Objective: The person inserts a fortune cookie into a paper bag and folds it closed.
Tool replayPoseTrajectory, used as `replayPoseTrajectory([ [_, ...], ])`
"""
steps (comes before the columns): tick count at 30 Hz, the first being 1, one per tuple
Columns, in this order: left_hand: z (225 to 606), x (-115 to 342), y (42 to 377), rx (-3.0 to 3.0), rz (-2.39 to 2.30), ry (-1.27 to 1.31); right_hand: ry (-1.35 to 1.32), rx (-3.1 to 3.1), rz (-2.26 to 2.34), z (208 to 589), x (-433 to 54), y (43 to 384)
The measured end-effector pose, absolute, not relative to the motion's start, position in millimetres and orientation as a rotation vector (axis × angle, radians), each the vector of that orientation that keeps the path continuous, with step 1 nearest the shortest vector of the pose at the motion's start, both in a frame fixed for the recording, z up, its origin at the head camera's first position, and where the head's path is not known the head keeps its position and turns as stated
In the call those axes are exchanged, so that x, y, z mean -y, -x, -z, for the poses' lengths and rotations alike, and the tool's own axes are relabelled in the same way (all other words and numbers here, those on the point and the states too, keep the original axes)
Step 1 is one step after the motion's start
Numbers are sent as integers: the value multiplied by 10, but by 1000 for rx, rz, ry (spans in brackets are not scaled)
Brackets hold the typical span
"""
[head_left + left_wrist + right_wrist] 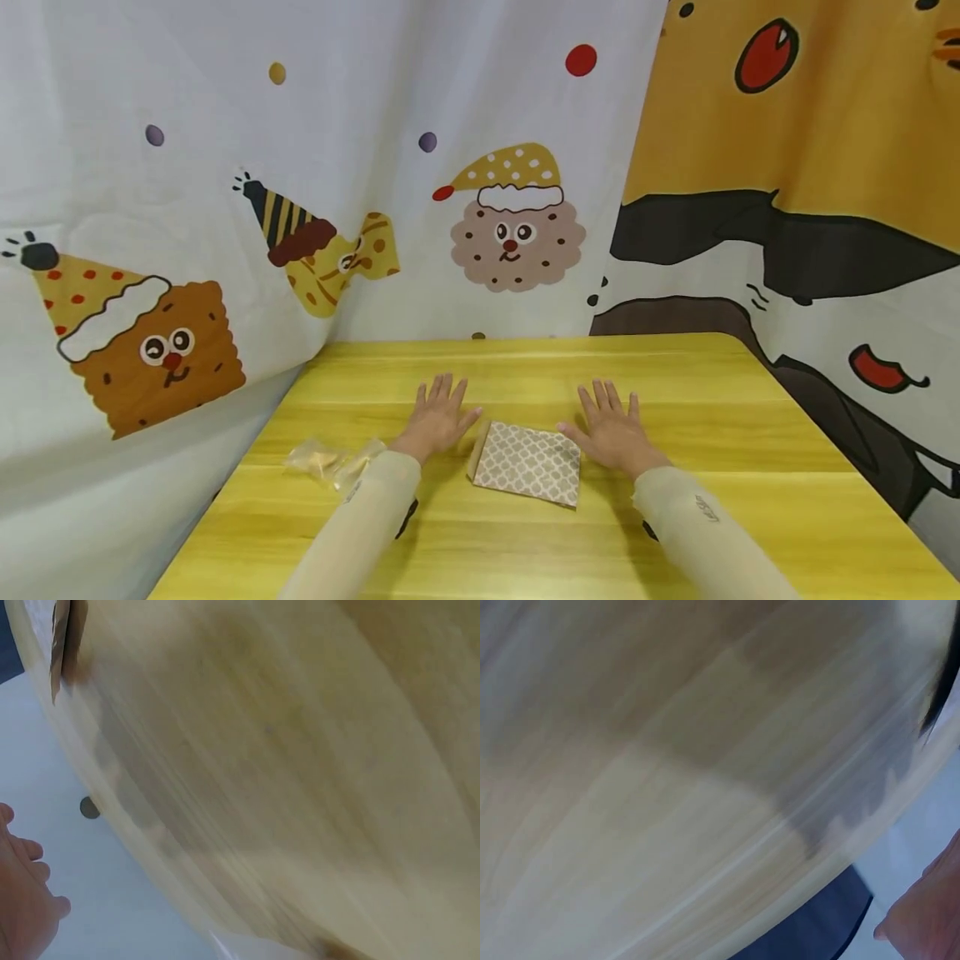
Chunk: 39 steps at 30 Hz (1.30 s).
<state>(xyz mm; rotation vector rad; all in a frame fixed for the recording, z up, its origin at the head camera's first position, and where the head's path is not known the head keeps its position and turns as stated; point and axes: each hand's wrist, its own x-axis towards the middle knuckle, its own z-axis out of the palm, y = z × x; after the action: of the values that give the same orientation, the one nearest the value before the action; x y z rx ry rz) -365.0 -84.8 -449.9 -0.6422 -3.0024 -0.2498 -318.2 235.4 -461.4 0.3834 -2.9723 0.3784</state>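
Observation:
My left hand (435,419) is spread with straight fingers over the table, left of a flat piece that looks like a small cardboard box or envelope (528,463). Its face carries a white-and-beige lattice print, and a plain brown edge shows along its left side. On the other side, my right hand (613,433) is spread too, its thumb near the top right corner of the piece. Neither hand holds anything. In the left wrist view, curved fingertips (41,870) appear at the lower left; part of the right hand (926,915) shows at the lower right in the right wrist view.
Clear plastic bags (330,462) with something pale inside lie by my left forearm. The yellow wood-grain table (525,550) has a far edge against a white curtain (360,75) printed with cartoon figures.

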Motion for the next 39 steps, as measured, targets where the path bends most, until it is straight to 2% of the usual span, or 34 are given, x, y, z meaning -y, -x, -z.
replayPoseTrajectory([
  [5, 4506, 836, 3591, 3003, 293, 698, -439, 2994, -348, 4580, -2082, 3148],
  [16, 4570, 772, 3513, 2998, 257, 798, -505, 3047, -317, 4751, -1718, 3072],
  [39, 4744, 890, 3421, 3084, 173, 970, -584, 3175, -437, 4854, -1596, 2996],
])
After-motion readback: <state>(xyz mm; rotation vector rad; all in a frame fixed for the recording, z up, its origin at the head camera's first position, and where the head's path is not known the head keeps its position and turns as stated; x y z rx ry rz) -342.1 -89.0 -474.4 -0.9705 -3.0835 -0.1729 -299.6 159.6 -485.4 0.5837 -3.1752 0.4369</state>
